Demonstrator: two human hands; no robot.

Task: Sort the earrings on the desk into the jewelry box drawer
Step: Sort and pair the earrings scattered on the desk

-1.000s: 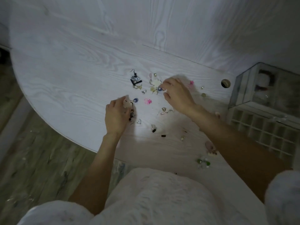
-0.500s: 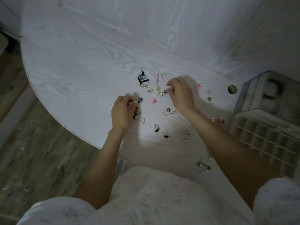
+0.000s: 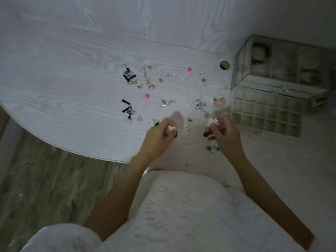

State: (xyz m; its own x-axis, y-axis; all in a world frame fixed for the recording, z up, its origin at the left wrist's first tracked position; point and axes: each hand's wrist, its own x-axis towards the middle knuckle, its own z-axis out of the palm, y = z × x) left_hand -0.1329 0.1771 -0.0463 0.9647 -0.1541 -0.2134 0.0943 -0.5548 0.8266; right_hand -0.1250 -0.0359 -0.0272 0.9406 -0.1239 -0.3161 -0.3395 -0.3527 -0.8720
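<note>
Several small earrings lie scattered on the white wood-grain desk (image 3: 72,88). Two black-and-blue dangling earrings (image 3: 129,76) (image 3: 128,110) lie at the left of the scatter, a pink one (image 3: 146,95) in the middle. My left hand (image 3: 158,137) pinches a white flower earring (image 3: 171,128) above the desk's near part. My right hand (image 3: 224,136) pinches a matching white flower earring (image 3: 212,121) with a dark bead hanging below it. The jewelry box drawer (image 3: 266,113), a grid of small compartments, stands pulled out just right of my right hand.
The glass jewelry box (image 3: 283,68) sits at the back right above its drawer. A round cable hole (image 3: 225,65) is in the desk near the box. The desk's curved edge (image 3: 54,145) runs at the left, with wooden floor below.
Both hands have drawn back from the scatter toward the desk's near edge, each now holding a white flower earring. The view has shifted right, bringing the drawer closer.
</note>
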